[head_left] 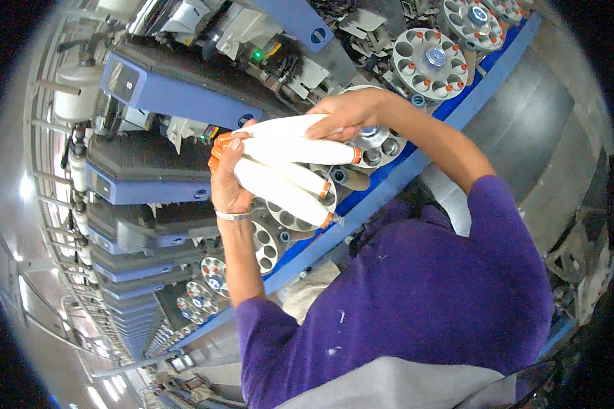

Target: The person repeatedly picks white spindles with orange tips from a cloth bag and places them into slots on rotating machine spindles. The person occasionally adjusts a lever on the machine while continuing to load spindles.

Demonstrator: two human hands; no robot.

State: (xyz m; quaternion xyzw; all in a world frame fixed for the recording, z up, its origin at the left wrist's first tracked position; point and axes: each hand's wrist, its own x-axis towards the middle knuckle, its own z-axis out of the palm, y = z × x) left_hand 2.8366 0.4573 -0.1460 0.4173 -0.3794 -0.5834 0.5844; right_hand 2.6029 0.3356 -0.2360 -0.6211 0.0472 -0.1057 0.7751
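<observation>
Several white yarn bobbins (280,185) with orange ends fan out in front of me. My left hand (230,183) is closed around them where their orange tips bunch together, its thumb lying over the top. From above, my right hand (341,114) grips the uppermost bobbin (274,127), with its thumb along the white yarn. That bobbin's right end is hidden by my fingers. A loose wisp of thread hangs at the end of the lowest bobbin. Just behind the bunch, a round bobbin magazine (293,219) with open holes is partly covered.
Blue-panelled winding units (177,102) run in a long row to the left. Another round magazine (430,63) at the upper right holds several orange-tipped bobbins upright. A blue rail (389,180) crosses diagonally between the machine and my body. Grey floor (535,95) lies at right.
</observation>
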